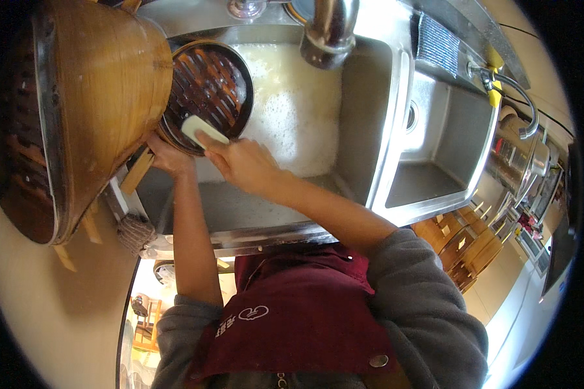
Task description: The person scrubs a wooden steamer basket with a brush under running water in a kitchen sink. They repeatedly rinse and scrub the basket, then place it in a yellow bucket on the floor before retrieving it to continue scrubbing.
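Note:
A round wooden steamer basket (207, 82) with a slatted base is tilted over the left part of the large sink basin (365, 97). My left hand (168, 154) grips its near lower rim, fingers partly hidden behind it and the stack. In my right hand (246, 163) is a pale oblong scrubber (202, 130), pressed against the slats near the basket's lower edge. Its working face is out of sight. Foamy, cloudy water (292, 121) fills part of the basin beneath.
At left towers a stack of larger wooden steamers (107, 73), with wooden strips (137, 172) jutting out. A metal faucet (328, 44) overhangs the basin. To the right lie a smaller sink basin (428, 182) and a striped cloth (437, 46). A brown knitted cloth (136, 234) sits at the sink corner.

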